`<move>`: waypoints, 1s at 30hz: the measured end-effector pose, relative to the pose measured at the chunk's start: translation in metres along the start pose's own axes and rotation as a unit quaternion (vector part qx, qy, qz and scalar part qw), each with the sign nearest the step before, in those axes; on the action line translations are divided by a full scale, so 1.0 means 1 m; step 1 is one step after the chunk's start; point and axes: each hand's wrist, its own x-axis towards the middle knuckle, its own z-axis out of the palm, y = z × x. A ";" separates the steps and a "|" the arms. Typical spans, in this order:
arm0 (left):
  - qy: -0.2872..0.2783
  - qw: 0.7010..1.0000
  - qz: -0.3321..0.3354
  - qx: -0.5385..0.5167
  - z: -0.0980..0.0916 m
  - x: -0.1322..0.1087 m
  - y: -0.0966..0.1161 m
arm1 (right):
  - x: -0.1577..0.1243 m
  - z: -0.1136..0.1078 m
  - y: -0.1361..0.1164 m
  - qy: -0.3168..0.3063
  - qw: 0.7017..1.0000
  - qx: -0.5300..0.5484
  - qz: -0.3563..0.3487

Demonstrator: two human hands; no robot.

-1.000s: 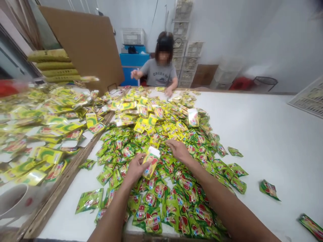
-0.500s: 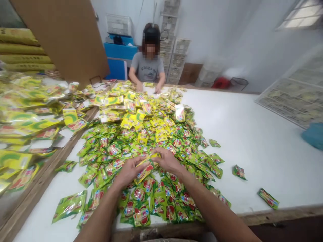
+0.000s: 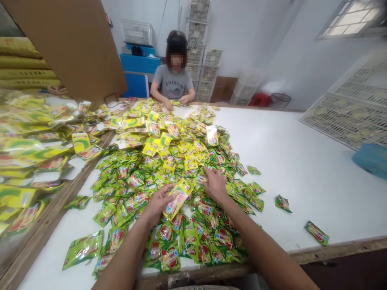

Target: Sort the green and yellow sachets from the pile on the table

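My left hand point(image 3: 157, 204) grips a flat yellow carton point(image 3: 178, 198) with fruit pictures on its face, thumb on top, tilted over the heap. To its right, my right hand point(image 3: 215, 185) reaches down onto the pile of small green sachets point(image 3: 133, 179), its fingers apart and touching the packets. Whether a sachet is caught under those fingers is hidden. More green sachets point(image 3: 169, 257) printed with red melon slices lie between my forearms, close to the table's front edge. Behind the green ones, yellow sachets point(image 3: 190, 159) and yellow cartons point(image 3: 133, 123) are heaped.
A wooden strip point(image 3: 71, 185) divides the white table point(image 3: 272, 153) from a mass of yellow cartons point(image 3: 24, 139) on the left. Across the table a co-worker point(image 3: 173, 82) handles small items. Loose sachets point(image 3: 283, 203) lie to the right, and a white crate point(image 3: 347, 117) leans beyond.
My right hand has left the carton and moved right onto the green sachets. The carton stays in my left hand, now turned with its printed face upward.
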 end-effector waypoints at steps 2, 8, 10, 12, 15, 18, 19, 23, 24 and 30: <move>0.003 1.000 0.002 -0.005 -0.001 0.002 -0.002 | 0.003 0.003 0.009 -0.016 0.999 -0.032 -0.035; 0.035 0.999 0.015 0.022 -0.004 0.006 -0.003 | -0.004 0.002 0.002 0.000 0.993 0.115 -0.009; 0.036 0.998 0.019 0.046 -0.004 0.006 -0.003 | -0.005 -0.003 -0.006 -0.051 0.979 0.195 0.023; 0.038 0.997 0.025 0.068 -0.005 0.006 -0.003 | -0.005 -0.011 -0.015 -0.124 0.960 0.251 0.018; 0.044 0.996 0.026 0.079 -0.005 0.005 -0.002 | -0.001 -0.020 -0.025 -0.169 0.947 0.270 -0.041; 0.025 0.996 0.033 0.084 -0.005 0.003 0.000 | 0.004 -0.025 -0.032 -0.161 0.952 0.237 -0.106; 0.014 0.996 0.038 0.084 -0.005 0.002 0.001 | 0.007 -0.026 -0.034 -0.163 0.954 0.218 -0.127; -0.015 0.994 0.049 0.091 -0.006 -0.001 0.002 | 0.016 -0.024 -0.040 -0.209 0.946 0.134 -0.208; -0.016 0.994 0.052 0.098 -0.006 -0.001 0.001 | 0.018 -0.022 -0.041 -0.217 0.943 0.115 -0.226; 0.007 0.989 0.072 0.131 -0.005 0.001 -0.001 | 0.025 -0.017 -0.043 -0.217 0.937 0.076 -0.263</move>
